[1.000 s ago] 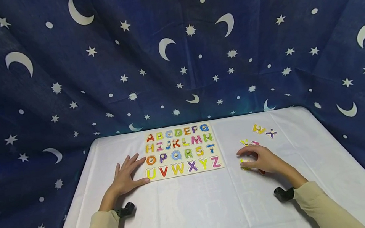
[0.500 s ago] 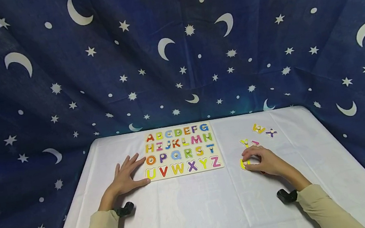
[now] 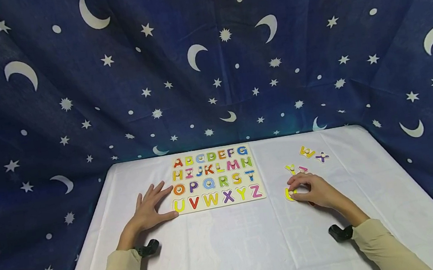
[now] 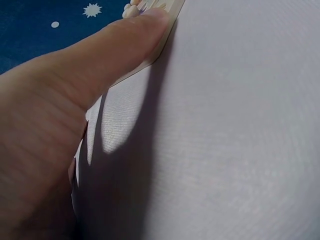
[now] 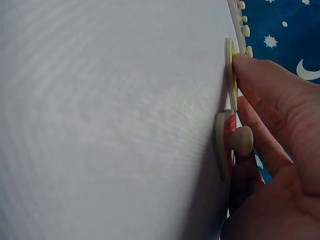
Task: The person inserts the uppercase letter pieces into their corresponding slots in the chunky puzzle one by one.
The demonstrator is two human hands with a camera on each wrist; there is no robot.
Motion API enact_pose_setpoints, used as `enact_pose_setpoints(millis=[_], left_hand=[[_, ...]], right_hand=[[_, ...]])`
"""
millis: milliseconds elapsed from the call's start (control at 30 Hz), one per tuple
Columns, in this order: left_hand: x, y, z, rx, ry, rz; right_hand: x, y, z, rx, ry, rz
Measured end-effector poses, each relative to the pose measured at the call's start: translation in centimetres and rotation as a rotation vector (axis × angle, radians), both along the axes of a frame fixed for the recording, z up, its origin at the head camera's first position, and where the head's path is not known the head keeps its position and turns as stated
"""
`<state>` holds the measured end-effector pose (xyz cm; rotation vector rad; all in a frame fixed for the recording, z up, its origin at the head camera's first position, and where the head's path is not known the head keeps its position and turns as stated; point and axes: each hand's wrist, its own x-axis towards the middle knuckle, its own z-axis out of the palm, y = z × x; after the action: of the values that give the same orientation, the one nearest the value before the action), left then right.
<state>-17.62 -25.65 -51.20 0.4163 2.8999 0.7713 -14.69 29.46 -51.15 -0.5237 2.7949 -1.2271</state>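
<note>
A wooden alphabet puzzle board [image 3: 260, 183] lies at the back middle of the table in the head view. Knobbed letters fill its upper three rows; the bottom row shows U to Z without knobs. My left hand [image 3: 148, 211] has its fingers spread at the board's left side, the thumb [image 4: 125, 40] on its corner in the left wrist view. To the right of the board, my right hand [image 3: 315, 191] pinches the knob of a yellow letter U [image 3: 288, 195], which the fingers partly cover. Close under that hand is a red letter piece [image 5: 231, 125] with a round knob, mostly hidden in the head view.
Beyond the right hand lie a yellow Y [image 3: 290, 169], a partly covered pink letter [image 3: 303, 169], a yellow-orange W [image 3: 307, 152] and a purple X [image 3: 322, 157]. A white cloth covers the table [image 3: 232, 251]. A dark blue starry curtain [image 3: 180, 112] hangs behind it.
My right hand has shifted slightly right, and its fingers have closed on the U's knob; the U now sits more upright in view. The left hand stays at the board.
</note>
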Motion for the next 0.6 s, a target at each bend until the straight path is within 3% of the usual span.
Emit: enact_pose_setpoints(millis=[367, 600], left_hand=[[0.0, -0.1, -0.2, 0.005, 0.012, -0.010], [0.0, -0.1, -0.2, 0.007, 0.014, -0.010]], right_hand=[[-0.6, -1.0, 1.5, 0.054, -0.025, -0.017], [-1.7, -3.3, 3.0, 0.005, -0.029, -0.015]])
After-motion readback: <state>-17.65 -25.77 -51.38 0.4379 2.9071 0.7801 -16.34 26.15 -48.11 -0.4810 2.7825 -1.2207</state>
